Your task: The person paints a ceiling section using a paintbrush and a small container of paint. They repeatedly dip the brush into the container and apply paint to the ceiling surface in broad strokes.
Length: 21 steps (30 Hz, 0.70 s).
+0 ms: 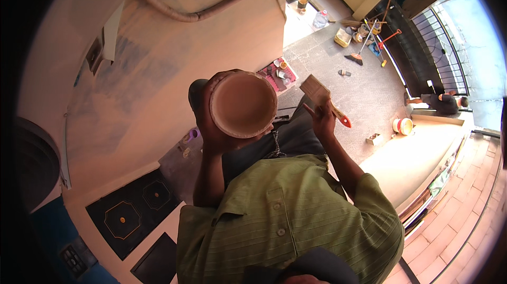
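left hand (207, 133) has fingers wide round a tub (244, 136), right hand (322, 121) pinches a brush (316, 89) tight, patchy left wall (127, 67) looks unfinished tbh

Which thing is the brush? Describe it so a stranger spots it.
Find the green shirt and follow its right sleeve to the right hand. The brush is held there, wide and flat. Its red-ended handle sets it apart from the round bowl in the left hand.

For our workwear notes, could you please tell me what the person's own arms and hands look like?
The left hand and right hand are ungloved. Both forearms are uncovered below the short sleeves of a green, finely lined shirt with buttons down the front.
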Motion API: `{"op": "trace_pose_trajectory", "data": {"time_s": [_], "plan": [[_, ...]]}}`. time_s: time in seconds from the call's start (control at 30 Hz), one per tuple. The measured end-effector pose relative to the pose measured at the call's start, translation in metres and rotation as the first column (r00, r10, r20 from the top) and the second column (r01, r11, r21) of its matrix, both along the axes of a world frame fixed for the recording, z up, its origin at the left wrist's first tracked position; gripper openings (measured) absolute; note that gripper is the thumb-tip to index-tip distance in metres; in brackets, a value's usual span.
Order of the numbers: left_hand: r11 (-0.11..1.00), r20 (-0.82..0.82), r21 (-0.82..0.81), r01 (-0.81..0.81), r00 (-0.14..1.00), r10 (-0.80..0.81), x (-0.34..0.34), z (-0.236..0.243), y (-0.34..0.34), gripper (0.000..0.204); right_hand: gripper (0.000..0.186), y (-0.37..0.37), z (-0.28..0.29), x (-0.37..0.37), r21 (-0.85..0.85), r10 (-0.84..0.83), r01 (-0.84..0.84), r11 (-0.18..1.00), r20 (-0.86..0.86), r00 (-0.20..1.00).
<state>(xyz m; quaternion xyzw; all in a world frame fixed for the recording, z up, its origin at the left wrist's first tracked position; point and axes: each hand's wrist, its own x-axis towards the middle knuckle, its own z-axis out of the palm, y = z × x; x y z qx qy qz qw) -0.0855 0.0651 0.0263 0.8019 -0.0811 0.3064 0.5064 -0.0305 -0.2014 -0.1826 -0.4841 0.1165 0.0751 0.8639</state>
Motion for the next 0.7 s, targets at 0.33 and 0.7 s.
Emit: {"op": "trace_pose_trajectory", "data": {"time_s": [0.33,0.7], "plan": [[0.966,0.016,-0.055,0.251,0.968,-0.251,0.013,0.005,-0.021,0.111,0.027,-0.063,-0.009,-0.040,0.304,-0.238,0.256,0.917,-0.095,0.967],[0.983,-0.055,0.062,0.175,0.984,-0.172,0.009,0.022,-0.023,0.107,0.027,-0.067,-0.005,-0.039,0.276,-0.429,0.461,0.843,-0.171,0.887]]}}
